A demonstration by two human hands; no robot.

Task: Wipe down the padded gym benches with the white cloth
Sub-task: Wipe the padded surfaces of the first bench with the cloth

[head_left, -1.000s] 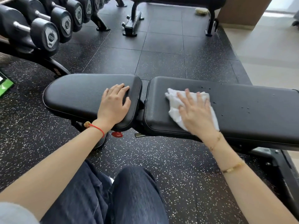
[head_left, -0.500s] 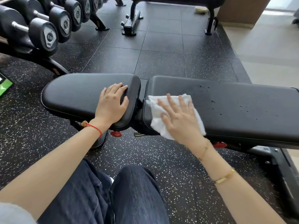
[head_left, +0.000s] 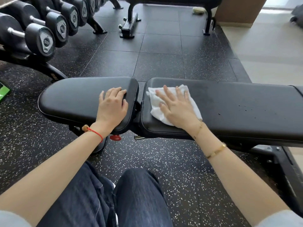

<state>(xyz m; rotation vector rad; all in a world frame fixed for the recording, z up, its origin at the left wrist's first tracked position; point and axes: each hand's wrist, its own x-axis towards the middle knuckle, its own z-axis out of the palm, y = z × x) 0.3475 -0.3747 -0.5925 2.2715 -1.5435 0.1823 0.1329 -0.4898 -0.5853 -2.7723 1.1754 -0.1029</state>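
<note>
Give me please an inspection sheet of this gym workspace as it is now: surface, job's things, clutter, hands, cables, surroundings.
Surface: black long pad with small droplets toward its right; black seat pad left of it, a gap between them.
Job's things: white cloth spread on the long pad's left end.
Clutter: a crumpled pale thing on the floor by the far bench, too blurred to name.
Hands: right hand flat on the cloth, fingers spread; left hand rests on the seat pad, fingers curled at its edge.
Cables: nothing seen.
Surroundings: dumbbells on a rack at left; speckled floor.
</note>
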